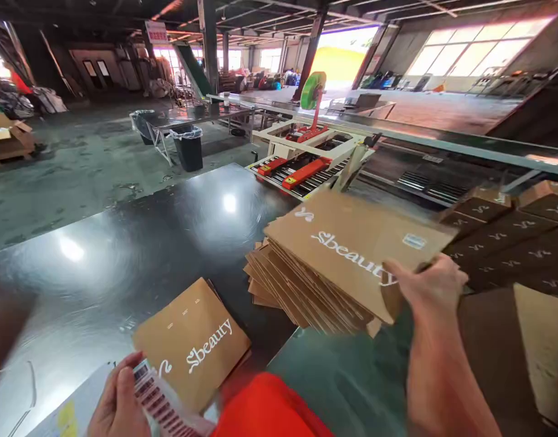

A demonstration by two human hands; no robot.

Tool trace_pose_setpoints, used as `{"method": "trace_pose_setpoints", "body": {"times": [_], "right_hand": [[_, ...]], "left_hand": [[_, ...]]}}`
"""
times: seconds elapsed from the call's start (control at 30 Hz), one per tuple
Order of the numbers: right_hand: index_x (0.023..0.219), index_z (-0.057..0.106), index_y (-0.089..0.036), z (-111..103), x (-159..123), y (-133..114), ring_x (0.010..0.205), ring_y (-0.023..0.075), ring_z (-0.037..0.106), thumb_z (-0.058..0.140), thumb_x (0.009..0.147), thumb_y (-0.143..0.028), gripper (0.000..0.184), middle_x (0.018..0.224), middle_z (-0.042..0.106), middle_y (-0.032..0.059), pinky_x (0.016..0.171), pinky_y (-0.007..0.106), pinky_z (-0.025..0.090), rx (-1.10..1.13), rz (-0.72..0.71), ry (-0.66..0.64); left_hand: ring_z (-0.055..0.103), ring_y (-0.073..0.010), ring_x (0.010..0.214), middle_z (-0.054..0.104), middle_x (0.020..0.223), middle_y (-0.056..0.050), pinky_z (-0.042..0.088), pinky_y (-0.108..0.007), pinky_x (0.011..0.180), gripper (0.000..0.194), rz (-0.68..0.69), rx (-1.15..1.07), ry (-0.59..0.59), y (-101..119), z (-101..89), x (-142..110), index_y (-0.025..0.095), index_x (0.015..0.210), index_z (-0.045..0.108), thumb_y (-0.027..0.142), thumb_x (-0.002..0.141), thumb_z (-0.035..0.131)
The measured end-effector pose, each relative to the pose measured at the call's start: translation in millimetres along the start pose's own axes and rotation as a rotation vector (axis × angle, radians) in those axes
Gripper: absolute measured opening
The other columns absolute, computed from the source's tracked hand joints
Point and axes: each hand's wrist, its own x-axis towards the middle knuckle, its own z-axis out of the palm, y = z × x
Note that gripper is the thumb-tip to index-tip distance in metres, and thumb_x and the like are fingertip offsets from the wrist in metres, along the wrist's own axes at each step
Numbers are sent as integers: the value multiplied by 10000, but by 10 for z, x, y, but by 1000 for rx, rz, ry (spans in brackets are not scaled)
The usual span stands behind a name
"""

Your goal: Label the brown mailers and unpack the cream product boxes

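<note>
My right hand [436, 282] is closed on the near right corner of a flattened cardboard box [351, 227] with white "beauty" lettering and a small label. That box tops a fanned pile of flattened boxes [292, 279] at the table's edge; whether it is lifted clear of the pile I cannot tell. In my left hand [121, 394], pinched between thumb and fingers, is a strip of barcode labels [163, 400]. Close beyond it, a smaller stack of flattened boxes [201, 346] lies on the dark shiny table [169, 243], printed side up.
Closed brown cartons [510, 237] are stacked at the right, with an open carton [497, 352] in front of them. A carton-sealing machine [306, 158] with red belts stands past the table, beside a long conveyor [419, 139]. A black bin [187, 149] stands on the floor beyond.
</note>
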Motion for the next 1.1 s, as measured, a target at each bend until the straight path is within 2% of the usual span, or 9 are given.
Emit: {"method": "trace_pose_setpoints", "body": {"times": [0.1, 0.17, 0.23, 0.33, 0.43, 0.53, 0.73, 0.97, 1.1], "right_hand": [[1163, 635, -152, 12, -353, 12, 1366, 485, 316, 737, 732, -433, 525, 1482, 373, 308, 1012, 727, 266, -192, -298, 134], [1175, 619, -193, 38, -884, -195, 1296, 390, 447, 612, 844, -473, 434, 1349, 532, 221, 1047, 641, 325, 62, -606, -39], [1181, 608, -249, 84, -1522, -483, 1121, 277, 588, 557, 906, -437, 337, 1173, 639, 128, 987, 487, 450, 376, -759, -566], [1191, 615, -261, 183, -2440, -820, 983, 210, 635, 655, 839, -370, 371, 1124, 666, 80, 844, 349, 524, 688, -761, -1508], [1057, 634, -229, 290, -3061, -886, 852, 174, 625, 667, 790, -311, 281, 961, 670, 34, 756, 300, 517, 771, -489, -1960], [926, 616, -216, 381, -3287, -791, 758, 146, 586, 633, 800, -288, 146, 830, 630, 0, 705, 275, 483, 731, -284, -2074], [897, 586, -216, 517, -3241, -631, 701, 133, 541, 667, 804, -377, 203, 774, 586, -15, 659, 263, 450, 654, -234, -2061], [838, 576, -215, 632, -3238, -540, 684, 132, 521, 601, 859, -360, 149, 743, 570, -15, 633, 250, 426, 660, -331, -1968], [864, 584, -211, 696, -3218, -525, 693, 133, 532, 573, 876, -330, 120, 760, 574, -12, 631, 247, 428, 666, -356, -1963]], "left_hand": [[616, -215, 746, 720, 813, -19, 474, -306, 618, 507, -10, 41, -53, -141, 17, -41, 227, 865, 741, 702, 715, 644], [610, -200, 775, 715, 858, -24, 467, -285, 647, 499, 25, 38, -112, -112, 61, -144, 212, 858, 735, 686, 741, 631], [597, -188, 767, 697, 851, -26, 460, -275, 651, 467, 52, 10, -120, -35, 128, -270, 206, 826, 719, 657, 781, 608], [581, -182, 725, 665, 800, -27, 455, -278, 639, 428, 69, -2, -94, 52, 225, -413, 204, 790, 693, 611, 835, 570], [601, -197, 748, 669, 799, -43, 481, -296, 680, 448, 19, -19, -60, 46, 234, -466, 195, 784, 680, 629, 822, 580], [642, -230, 841, 702, 887, -72, 517, -322, 750, 496, -34, -84, -58, -24, 154, -472, 188, 862, 674, 672, 773, 614], [630, -219, 838, 672, 863, -54, 530, -319, 760, 370, -178, -113, -196, -139, 95, -496, 198, 849, 643, 537, 721, 722], [552, -145, 669, 614, 767, 6, 501, -278, 641, 359, -440, -270, -273, -204, 267, -518, 204, 860, 612, 506, 720, 748], [517, -131, 650, 587, 701, 9, 454, -242, 605, 363, -367, -204, -236, -194, 323, -479, 189, 745, 604, 532, 744, 721]]}}
